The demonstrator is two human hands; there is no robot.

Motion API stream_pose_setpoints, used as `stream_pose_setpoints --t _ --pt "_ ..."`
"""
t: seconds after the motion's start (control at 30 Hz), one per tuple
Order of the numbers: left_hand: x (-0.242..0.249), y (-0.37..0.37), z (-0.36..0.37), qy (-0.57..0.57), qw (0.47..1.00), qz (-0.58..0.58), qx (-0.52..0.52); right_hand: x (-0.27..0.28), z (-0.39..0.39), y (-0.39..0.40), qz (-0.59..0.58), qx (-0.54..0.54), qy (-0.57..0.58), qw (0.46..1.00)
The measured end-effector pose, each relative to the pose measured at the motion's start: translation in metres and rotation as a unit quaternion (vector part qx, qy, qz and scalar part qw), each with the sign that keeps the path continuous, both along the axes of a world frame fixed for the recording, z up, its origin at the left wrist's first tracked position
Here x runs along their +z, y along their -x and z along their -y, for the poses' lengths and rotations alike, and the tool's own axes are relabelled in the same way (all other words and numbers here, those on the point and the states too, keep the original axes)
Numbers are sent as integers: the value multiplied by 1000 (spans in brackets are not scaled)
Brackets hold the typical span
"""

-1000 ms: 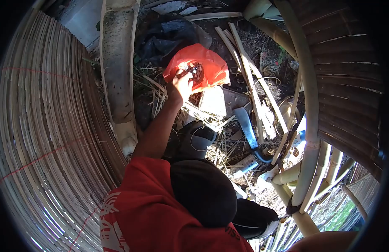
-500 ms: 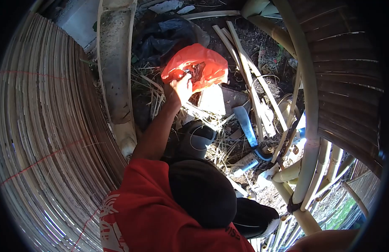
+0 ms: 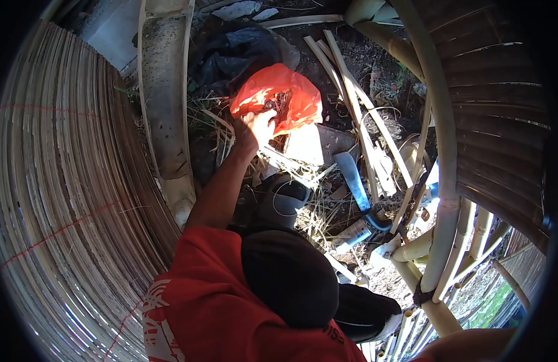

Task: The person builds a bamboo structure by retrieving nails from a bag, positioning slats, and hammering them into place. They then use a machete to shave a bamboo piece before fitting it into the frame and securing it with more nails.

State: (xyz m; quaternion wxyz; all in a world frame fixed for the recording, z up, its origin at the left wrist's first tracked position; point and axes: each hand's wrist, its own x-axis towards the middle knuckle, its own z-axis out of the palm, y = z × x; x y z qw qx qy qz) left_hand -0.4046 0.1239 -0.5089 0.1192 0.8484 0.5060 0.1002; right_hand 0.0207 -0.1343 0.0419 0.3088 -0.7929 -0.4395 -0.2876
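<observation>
My left hand (image 3: 256, 129) is at the near rim of a red plastic bag (image 3: 303, 99), its fingers curled and closed on the rim. The fingertips are partly hidden by the bag. Inside the bag's mouth lie thin, dark reddish pieces (image 3: 282, 102), too small to name. The bag rests on the ground, beside a sunlit pale block (image 3: 305, 143). My right hand is out of view; only part of my right arm (image 3: 472, 346) shows at the bottom right edge.
A broad blade (image 3: 351, 172) with a dark hooked handle lies right of my foot (image 3: 282, 202). Long split bamboo strips (image 3: 357, 99) lie beyond it. A dark plastic bag (image 3: 236, 51) sits behind. Slatted bamboo (image 3: 80, 163) stands left, bamboo poles (image 3: 446, 151) right.
My left hand has drawn back slightly from the bag's opening toward its near rim. The red bag has shifted and creased a little to the left.
</observation>
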Motion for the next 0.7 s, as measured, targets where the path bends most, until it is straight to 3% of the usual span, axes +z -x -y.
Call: stream_pose_setpoints --t 0.07,0.27,0.37,0.4,0.43,0.5,0.53,0.57,0.6,0.63,0.7 --pt "11 -6 -3 77 996 -33 15 -4 -3 6 17 17 6 1000" --pt "-15 -15 -3 16 999 -47 20 -5 -7 6 2 44 -6 999" --pt "9 -25 1 -29 997 -12 65 -6 -8 8 -12 9 -12 1000" --pt "32 -21 2 25 998 -4 50 -4 -7 6 -42 -4 -25 999" --pt "37 -19 5 -81 969 232 -6 -6 -10 8 -20 -26 -38 999" --pt "86 -27 9 -81 947 309 3 -11 -14 8 -69 126 -31 989" --pt "106 -34 10 -52 935 346 52 -10 0 0 -30 57 -11 998" --pt "128 -51 2 -65 874 480 35 -9 15 -9 5 -16 4 1000" --pt "181 -73 9 8 833 548 73 -14 -9 17 -90 61 -122 987" --pt "222 -93 8 28 800 596 56 -11 -5 12 -117 84 -123 982" --pt "301 -134 5 -30 762 641 -86 -12 -4 12 -136 78 -148 976"
